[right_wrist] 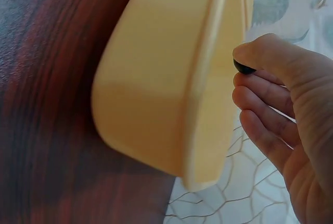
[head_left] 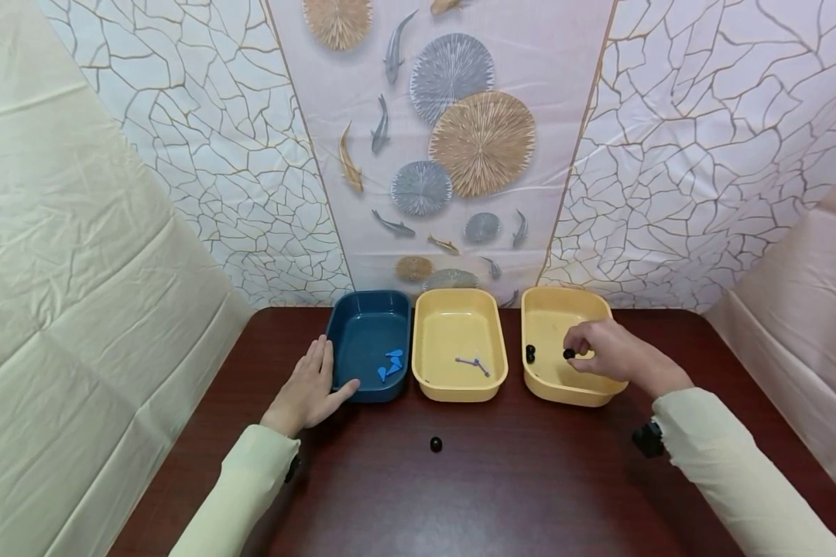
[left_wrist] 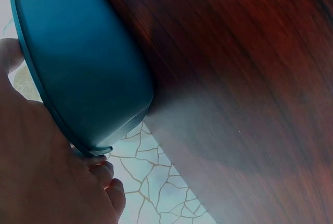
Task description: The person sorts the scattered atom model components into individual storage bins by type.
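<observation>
Over the right yellow tray (head_left: pixel 564 393), my right hand (head_left: pixel 611 352) pinches a small round black bead (right_wrist: pixel 243 67) between thumb and fingertips. Two more black beads (head_left: pixel 530 353) lie against that tray's left wall. My left hand (head_left: pixel 308 391) rests on the near left rim of the blue tray (head_left: pixel 369 391), its fingers straight and thumb spread out over the corner. Several small blue drop-shaped pieces (head_left: pixel 394 362) sit in the blue tray. In the left wrist view, the hand touches the rim of the same tray.
Between those two trays stands the middle yellow tray (head_left: pixel 460 393), with thin purple stick-like pieces (head_left: pixel 475 362) inside. One black bead (head_left: pixel 436 444) lies on the dark wooden table (head_left: pixel 501 487) in front of it. A patterned cloth (head_left: pixel 460 232) hangs behind the trays.
</observation>
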Motion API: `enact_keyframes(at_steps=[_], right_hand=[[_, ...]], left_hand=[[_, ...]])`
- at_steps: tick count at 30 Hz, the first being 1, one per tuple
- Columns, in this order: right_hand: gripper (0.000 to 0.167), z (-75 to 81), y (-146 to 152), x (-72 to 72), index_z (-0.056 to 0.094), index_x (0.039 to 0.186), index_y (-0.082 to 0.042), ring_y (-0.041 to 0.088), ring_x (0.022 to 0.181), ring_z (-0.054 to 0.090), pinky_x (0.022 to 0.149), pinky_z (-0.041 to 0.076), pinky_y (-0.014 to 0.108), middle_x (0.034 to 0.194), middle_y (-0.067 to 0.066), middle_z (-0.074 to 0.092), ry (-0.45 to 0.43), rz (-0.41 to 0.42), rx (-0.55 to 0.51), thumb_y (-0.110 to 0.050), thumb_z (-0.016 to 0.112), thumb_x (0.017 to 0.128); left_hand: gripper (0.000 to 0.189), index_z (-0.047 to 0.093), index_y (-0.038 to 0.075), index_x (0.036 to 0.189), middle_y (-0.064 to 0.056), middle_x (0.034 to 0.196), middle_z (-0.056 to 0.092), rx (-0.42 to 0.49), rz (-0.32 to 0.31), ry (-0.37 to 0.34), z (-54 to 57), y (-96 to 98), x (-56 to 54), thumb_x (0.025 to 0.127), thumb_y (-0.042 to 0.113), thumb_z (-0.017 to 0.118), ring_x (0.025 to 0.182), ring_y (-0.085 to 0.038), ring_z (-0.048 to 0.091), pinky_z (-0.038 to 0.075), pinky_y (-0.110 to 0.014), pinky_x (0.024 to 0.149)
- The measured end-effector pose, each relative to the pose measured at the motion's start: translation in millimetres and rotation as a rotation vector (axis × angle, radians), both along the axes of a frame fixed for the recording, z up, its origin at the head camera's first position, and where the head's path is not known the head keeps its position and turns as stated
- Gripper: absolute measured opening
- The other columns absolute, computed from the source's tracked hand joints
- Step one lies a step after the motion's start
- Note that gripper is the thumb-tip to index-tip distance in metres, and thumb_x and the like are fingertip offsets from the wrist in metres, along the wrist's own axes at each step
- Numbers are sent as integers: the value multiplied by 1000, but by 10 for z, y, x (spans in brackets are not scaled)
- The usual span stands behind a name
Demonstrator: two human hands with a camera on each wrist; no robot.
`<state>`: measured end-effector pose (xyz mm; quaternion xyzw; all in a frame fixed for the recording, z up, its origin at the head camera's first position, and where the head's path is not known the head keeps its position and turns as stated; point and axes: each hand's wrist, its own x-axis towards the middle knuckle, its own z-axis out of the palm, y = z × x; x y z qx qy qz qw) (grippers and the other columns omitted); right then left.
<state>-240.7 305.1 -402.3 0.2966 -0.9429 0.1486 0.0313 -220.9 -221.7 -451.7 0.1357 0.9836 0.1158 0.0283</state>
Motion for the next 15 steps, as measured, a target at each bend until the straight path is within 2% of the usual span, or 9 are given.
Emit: enact_keyframes(at_steps=[5, 8, 11, 15], right_hand=[[15, -76, 44, -9, 76, 100, -4, 18, 84, 71, 73, 61, 36, 92, 3, 76, -27, -38, 7, -7, 82, 87], [22, -74, 61, -9, 77, 106, 1, 25, 88, 75, 77, 63, 42, 98, 10, 79, -6, -53, 1, -7, 83, 86], [27, -7, 50, 6, 76, 110, 4, 30, 93, 76, 81, 64, 46, 104, 15, 79, 22, -59, -6, -6, 83, 86], [28, 119, -15, 52, 76, 112, 4, 32, 96, 76, 84, 63, 48, 106, 16, 79, 47, -44, -11, -7, 83, 87]], left_hand=[[99, 12, -9, 165, -28, 176, 9, -5, 2, -5, 1, 2, 5, 105, 61, 47, 163, -49, 11, 18, -62, 132], [99, 11, -9, 165, -28, 176, 8, -2, -1, -8, 1, 5, 10, 105, 61, 46, 164, -49, 10, 18, -62, 132], [100, 12, -9, 165, -27, 176, 8, 1, 0, -6, -3, 3, 8, 104, 63, 46, 164, -48, 10, 18, -62, 132], [100, 11, -9, 165, -27, 176, 7, 1, -1, -5, -15, -4, 1, 104, 62, 46, 164, -48, 9, 17, -62, 133]])
